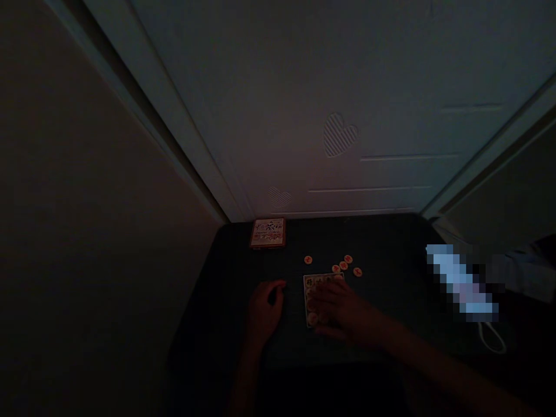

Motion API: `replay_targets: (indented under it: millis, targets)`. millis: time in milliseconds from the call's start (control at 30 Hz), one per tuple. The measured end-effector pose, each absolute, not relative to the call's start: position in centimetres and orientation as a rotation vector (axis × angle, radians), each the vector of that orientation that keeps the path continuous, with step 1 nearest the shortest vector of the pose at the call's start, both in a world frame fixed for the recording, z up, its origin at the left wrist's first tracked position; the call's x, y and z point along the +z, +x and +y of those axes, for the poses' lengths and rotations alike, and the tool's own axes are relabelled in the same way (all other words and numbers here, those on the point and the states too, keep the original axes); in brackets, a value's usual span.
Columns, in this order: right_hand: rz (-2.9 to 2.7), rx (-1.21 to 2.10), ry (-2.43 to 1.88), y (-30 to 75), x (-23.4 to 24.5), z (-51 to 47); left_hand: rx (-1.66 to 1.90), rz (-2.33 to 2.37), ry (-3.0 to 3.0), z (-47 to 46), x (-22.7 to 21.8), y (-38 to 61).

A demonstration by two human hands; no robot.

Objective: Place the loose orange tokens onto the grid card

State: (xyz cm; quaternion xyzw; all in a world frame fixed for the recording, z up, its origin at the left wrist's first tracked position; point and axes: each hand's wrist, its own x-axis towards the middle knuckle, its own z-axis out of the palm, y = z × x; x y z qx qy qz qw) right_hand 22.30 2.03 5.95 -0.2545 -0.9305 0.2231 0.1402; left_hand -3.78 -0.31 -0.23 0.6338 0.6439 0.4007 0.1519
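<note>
Person's own body, seen from across the room: two bare arms, nothing worn on them that shows. Left hand (264, 310) and left forearm (245, 382) are dark, narrow shapes. Right hand (339, 313) has long fingers; right forearm (434, 359) is slim and bare up to the frame edge. Light too dim for finer marks.

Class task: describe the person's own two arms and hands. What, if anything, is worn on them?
The bare left hand and bare right hand wear no gloves. The bare left forearm and bare right forearm show no sleeves. No watch or bracelet can be made out in the dim light.
</note>
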Motion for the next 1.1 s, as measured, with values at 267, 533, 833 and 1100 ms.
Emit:
replay_targets:
  millis: [267, 533, 833, 1100]
  targets:
    - [-2.662, 0.681, -0.732, 22.6, 6.2, 1.9, 1.151, 1.85, 1.831, -0.2, -0.3, -3.8]
    - [-2.651, 0.636, -0.684, 22.5, 6.3, 1.9, 1.155, 1.851, 1.838, -0.2, -0.5, -3.9]
    - [-2.421, 0.506, -1.04, 27.8, 5.8, 6.8, 1.141, 1.858, 1.849, -0.2, -0.1, -3.9]
    - [-2.257, 0.509, -1.253, 31.6, 2.3, 7.9, 1.146, 1.864, 1.857, 0.0, -0.1, -4.0]
